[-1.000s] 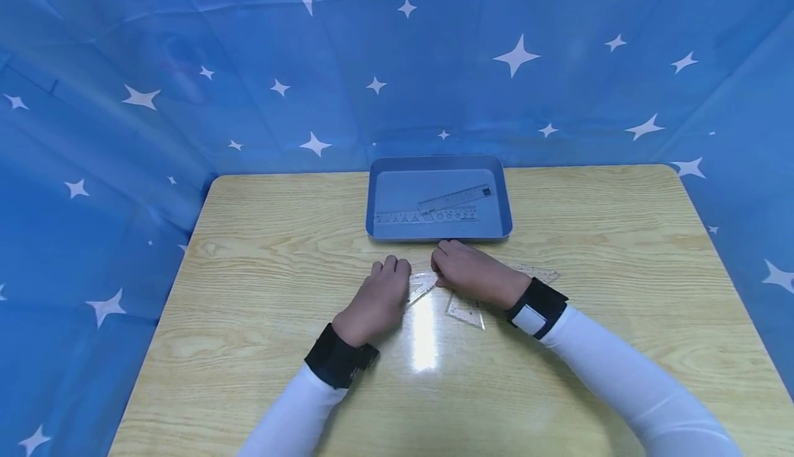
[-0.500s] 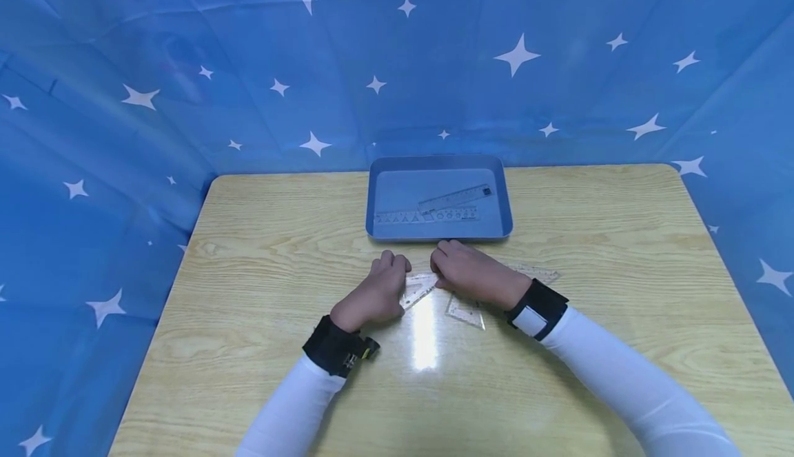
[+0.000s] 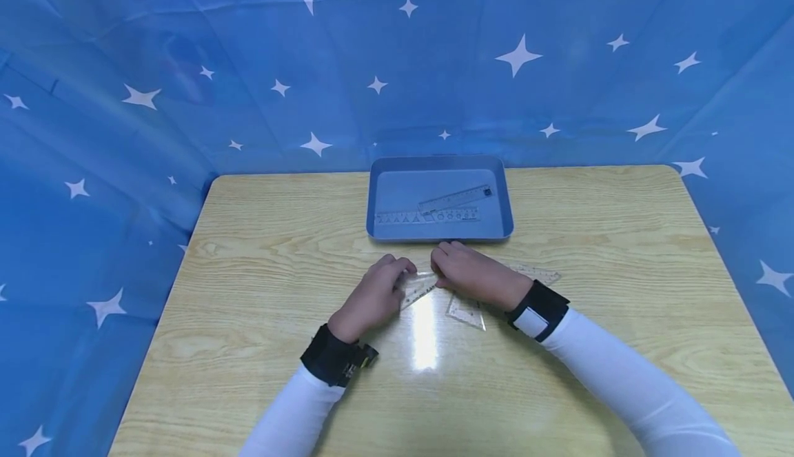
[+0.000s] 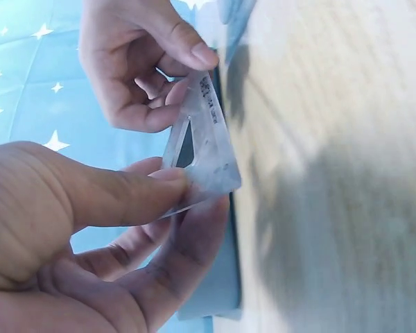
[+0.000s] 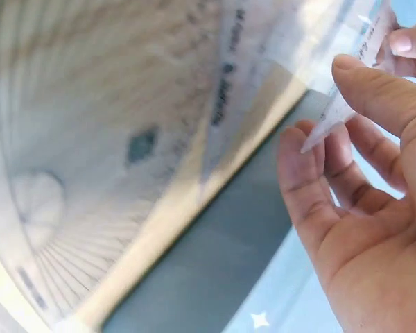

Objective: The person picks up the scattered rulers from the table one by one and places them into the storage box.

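Observation:
Between my two hands is a clear triangular set square (image 3: 419,291), raised off the table. My left hand (image 3: 371,297) pinches its broad end between thumb and fingers, as the left wrist view shows. The right hand (image 3: 468,271) holds the narrow, pointed end by thumb and fingertips. Dark printing runs along one edge of the set square (image 4: 215,132), beside its triangular cut-out. Under the right hand and wrist lie more clear drawing pieces: one (image 3: 465,312) towards me, another (image 3: 537,274) at the right. Close in the right wrist view is a clear piece with fanned protractor lines (image 5: 76,229).
A shallow blue tray (image 3: 439,239) stands just beyond my hands at the back of the wooden table (image 3: 260,271). Two clear rulers (image 3: 455,199) lie in it, partly crossing. A blue curtain with white stars (image 3: 347,43) hangs behind and at both sides.
My left hand has turned slightly and shifted its fingers on the set square, whose visible part has changed a little. The right hand has hardly moved.

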A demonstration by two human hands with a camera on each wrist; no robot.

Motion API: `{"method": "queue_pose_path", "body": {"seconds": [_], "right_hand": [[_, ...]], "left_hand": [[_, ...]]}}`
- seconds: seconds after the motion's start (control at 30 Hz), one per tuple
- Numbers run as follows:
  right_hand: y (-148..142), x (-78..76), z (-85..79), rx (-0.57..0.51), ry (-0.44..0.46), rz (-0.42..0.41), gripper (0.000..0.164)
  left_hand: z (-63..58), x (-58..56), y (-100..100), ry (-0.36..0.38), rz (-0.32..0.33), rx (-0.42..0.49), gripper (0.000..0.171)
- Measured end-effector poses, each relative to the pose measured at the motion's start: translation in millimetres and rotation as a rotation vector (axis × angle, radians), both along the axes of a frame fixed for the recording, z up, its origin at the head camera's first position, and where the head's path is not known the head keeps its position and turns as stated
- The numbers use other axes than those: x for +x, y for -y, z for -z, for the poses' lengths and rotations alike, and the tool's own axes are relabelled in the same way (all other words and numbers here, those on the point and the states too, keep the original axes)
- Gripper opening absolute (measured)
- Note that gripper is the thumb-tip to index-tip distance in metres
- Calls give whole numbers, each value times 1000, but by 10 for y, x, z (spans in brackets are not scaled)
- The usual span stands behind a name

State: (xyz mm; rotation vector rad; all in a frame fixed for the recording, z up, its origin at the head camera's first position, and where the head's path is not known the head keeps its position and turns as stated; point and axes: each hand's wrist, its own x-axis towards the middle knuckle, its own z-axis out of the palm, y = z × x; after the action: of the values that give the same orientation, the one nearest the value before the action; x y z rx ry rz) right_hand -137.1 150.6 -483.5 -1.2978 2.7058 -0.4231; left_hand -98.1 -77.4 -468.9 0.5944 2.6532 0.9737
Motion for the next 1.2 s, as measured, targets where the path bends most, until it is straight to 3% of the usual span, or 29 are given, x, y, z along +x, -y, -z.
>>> {"method": "queue_pose_path", "body": {"seconds": [0.33,0.53,0.77,1.03,1.2], "right_hand": [[-28,23,-51,-34,-40,-26,26],[-28,23,-185,-89,-80,-28,26],[-47,-49,-383,-133,-197,-54,21],[-57,-231,-580,-65,-217,-52,25],[-33,-367,-693,7,-265,-26,29]], "left_hand": [[-62,-28,63,-29,-45,48,41],[-167,-50,134,-47,-52,108,44],[-333,-121,180,-88,-85,196,40],[-493,-298,121,-155,-60,118,34],[-558,-463,73,-156,-23,59,43]]}}
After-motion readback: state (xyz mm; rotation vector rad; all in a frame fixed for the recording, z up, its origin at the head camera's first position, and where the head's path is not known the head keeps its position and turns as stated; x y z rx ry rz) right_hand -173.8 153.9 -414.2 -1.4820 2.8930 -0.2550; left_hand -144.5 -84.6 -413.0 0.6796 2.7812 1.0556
